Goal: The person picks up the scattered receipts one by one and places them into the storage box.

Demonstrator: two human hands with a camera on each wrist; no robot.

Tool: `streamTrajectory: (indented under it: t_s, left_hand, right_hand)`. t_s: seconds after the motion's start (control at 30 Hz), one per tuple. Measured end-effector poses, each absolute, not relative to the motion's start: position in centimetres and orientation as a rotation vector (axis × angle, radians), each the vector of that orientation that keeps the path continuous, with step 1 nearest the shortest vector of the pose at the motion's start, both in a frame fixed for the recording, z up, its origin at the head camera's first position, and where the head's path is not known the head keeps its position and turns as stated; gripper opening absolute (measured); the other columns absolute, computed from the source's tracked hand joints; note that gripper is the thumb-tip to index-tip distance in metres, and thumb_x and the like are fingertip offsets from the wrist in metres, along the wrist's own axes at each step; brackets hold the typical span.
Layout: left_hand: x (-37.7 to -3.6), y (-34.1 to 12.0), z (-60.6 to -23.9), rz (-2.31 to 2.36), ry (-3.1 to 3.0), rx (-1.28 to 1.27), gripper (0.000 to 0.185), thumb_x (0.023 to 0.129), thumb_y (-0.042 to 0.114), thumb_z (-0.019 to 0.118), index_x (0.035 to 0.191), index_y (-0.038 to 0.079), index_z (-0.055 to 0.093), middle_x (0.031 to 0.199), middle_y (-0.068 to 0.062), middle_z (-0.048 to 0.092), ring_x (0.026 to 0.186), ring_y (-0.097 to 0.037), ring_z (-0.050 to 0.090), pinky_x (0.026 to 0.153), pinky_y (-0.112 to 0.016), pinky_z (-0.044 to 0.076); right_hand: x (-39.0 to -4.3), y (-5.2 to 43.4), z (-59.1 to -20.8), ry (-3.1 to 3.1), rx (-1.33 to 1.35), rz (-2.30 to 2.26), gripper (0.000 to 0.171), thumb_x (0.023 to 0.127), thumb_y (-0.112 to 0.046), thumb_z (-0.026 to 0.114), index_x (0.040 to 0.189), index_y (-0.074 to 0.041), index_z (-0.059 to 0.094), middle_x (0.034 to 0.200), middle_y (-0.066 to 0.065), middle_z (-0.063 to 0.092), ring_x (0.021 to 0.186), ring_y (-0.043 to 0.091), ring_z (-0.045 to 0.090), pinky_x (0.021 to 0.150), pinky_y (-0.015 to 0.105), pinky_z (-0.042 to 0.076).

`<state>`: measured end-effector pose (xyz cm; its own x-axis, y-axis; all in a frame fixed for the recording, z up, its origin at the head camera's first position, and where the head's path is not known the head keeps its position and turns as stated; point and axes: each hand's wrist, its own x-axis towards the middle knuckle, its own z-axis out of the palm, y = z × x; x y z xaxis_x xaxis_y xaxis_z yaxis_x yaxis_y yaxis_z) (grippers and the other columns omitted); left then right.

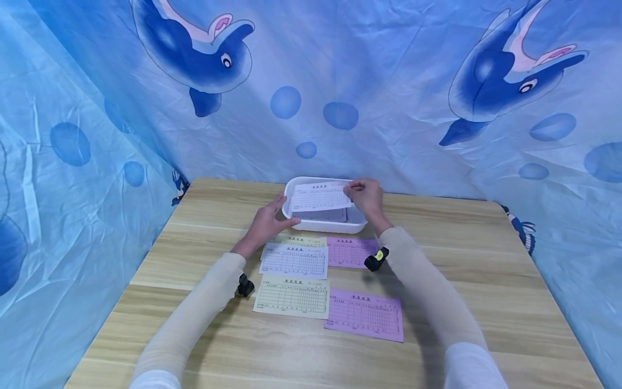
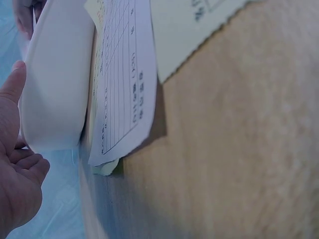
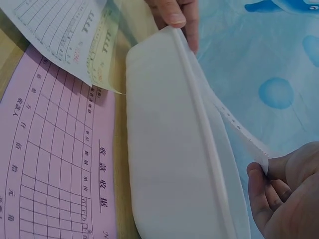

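Note:
My right hand (image 1: 366, 197) pinches the right edge of a white receipt form (image 1: 318, 199) between thumb and fingers. That form lies slanted over the inside of a white plastic tray (image 1: 335, 227), with another printed form (image 1: 326, 215) under it. In the right wrist view the pinched form (image 3: 239, 124) rises above the tray's rim at the hand's end. At the tray's left end my left hand (image 1: 264, 224) grips the rim, thumb at the front and fingers toward the back. The left wrist view shows the thumb up against the tray wall (image 2: 57, 89).
In front of the tray lie a white form (image 1: 293, 262) overlapping a pale green one (image 1: 301, 240), beside a purple form (image 1: 352, 251). Nearer are another pale green form (image 1: 291, 298) and purple form (image 1: 364, 316). A blue dolphin curtain (image 1: 389, 156) hangs behind the wooden table (image 1: 486, 281).

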<state>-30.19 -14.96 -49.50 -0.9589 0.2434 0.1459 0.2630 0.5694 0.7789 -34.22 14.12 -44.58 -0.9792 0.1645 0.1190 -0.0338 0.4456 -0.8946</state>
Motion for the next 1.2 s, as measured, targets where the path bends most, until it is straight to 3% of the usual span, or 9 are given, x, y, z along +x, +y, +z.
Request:
streamTrajectory:
  t_s: [0.43, 0.87, 1.2]
  left_hand:
    - [-30.2, -15.0, -49.4, -1.376, -2.760, -0.461, 0.101, 0.085, 0.051, 0.081, 0.157, -0.001, 0.033, 0.167, -0.019, 0.024, 0.154, -0.032, 0.023, 0.125, -0.048, 0.024]
    - [-30.2, -14.8, -49.2, -1.381, -2.778, -0.453, 0.103, 0.085, 0.054, 0.080, 0.157, -0.001, 0.032, 0.168, -0.017, 0.024, 0.155, -0.031, 0.022, 0.126, -0.047, 0.023]
    - [-30.3, -15.0, -49.2, -1.370, -2.775, -0.451, 0.102, 0.085, 0.054, 0.079, 0.157, -0.001, 0.033, 0.167, -0.018, 0.025, 0.154, -0.032, 0.023, 0.125, -0.048, 0.024]
  right_hand:
    - [-34.8, 12.8, -45.3, -2.652, -0.115, 1.479, 0.021, 0.092, -0.017, 0.077, 0.108, -0.003, 0.077, 0.101, 0.014, 0.077, 0.083, 0.026, 0.074, 0.071, 0.035, 0.061]
    - [-35.1, 12.6, -45.5, -2.728, -0.099, 1.411, 0.021, 0.092, -0.019, 0.078, 0.104, -0.003, 0.078, 0.099, 0.014, 0.078, 0.083, 0.026, 0.075, 0.072, 0.034, 0.061]
    - [-34.3, 15.0, -43.4, -2.676, 0.114, 1.515, 0.027, 0.094, -0.021, 0.076, 0.113, -0.001, 0.075, 0.106, 0.017, 0.076, 0.092, 0.029, 0.075, 0.081, 0.040, 0.063]
